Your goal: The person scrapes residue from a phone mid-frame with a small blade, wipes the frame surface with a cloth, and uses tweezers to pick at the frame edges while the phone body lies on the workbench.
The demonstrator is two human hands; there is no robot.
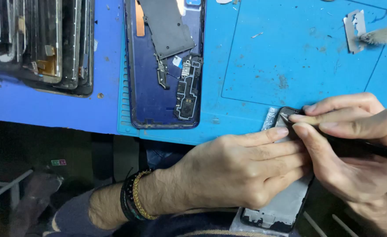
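In the head view, the left hand lies flat over a phone screen frame, fingers pressed together and stretched across its upper half, holding it down at the near edge of the table. The frame runs out from under this grip both ways: its lower end, black-rimmed with a pale inner face, shows below the palm, and its top corner peeks out just beyond the fingertips. A strip of clear film lies just beside that corner.

The right hand meets the left at the fingertips. Its thumb and first fingers are pinched on a thin dark tool, whose handle runs away to the right under the hand and whose tip touches the frame's top corner, right above the left fingertips. So the frame sits beneath the left grip and just ahead of the right one.

Well away from both grips, up the blue work mat, lies an opened dark blue phone back housing with a grey metal plate and small black boards inside. Further left of it stands a stack of old phone screens. Far up from the right grip lies a razor blade touching a tuft of grey fluff. Beaded bracelets circle the left wrist.
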